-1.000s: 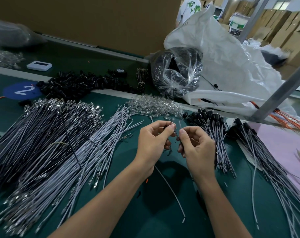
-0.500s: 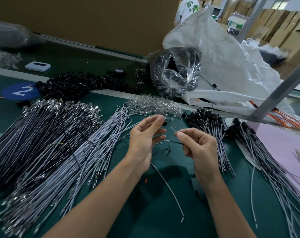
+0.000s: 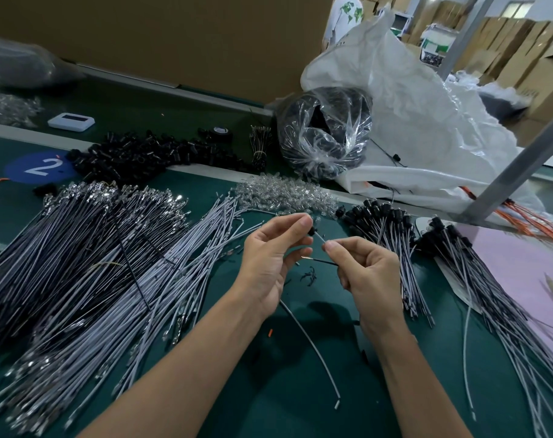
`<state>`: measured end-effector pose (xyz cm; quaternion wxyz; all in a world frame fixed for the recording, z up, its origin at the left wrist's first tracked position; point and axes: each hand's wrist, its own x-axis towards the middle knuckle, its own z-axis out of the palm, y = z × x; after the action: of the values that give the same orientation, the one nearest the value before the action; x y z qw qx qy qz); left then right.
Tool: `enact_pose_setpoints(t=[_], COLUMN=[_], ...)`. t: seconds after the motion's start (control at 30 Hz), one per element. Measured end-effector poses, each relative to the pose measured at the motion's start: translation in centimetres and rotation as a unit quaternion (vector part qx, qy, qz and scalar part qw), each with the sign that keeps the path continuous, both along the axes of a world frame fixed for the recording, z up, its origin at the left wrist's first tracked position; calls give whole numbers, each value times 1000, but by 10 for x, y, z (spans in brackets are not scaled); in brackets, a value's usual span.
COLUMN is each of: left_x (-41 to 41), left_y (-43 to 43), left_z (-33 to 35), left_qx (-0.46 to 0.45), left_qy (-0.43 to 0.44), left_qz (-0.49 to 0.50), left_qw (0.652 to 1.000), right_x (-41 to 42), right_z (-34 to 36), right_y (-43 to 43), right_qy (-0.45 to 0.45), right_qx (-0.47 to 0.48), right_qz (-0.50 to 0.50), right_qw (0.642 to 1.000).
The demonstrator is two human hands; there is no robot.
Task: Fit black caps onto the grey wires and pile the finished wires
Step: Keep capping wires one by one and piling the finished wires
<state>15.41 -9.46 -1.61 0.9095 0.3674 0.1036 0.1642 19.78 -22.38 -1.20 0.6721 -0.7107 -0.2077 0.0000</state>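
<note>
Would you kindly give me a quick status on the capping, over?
Left hand pinches cap. Right hand pinches wire, tip at cap. Nothing in the way.

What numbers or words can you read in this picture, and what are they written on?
"2": a white numeral on the round blue sticker stuck to the green table.
The dark screen of the white device shows nothing readable.
Labels on the cardboard boxes at the back are too blurred to read.
The white shirt has a green print but no readable words.
</note>
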Motion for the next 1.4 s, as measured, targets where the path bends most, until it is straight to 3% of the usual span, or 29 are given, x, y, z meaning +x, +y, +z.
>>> enact_pose_setpoints(t=[0.47,0.83,1.4], left_x=[2,0,1], left_y=[0,-2,1], left_z=[-1,1,-1], left_qx=[39,130,69], left_qy=[-24,-2,2], left_qz=[6,0,10], left_qw=[999,992,998], right_x=[0,2,3], right_z=[-2,-5,-10], right_y=[1,0,1], right_qy=[-4,-16,-20], right_qx=[-9,-9,-58], right_qz=[-12,-12,19], right_qw=[1000,1000,998])
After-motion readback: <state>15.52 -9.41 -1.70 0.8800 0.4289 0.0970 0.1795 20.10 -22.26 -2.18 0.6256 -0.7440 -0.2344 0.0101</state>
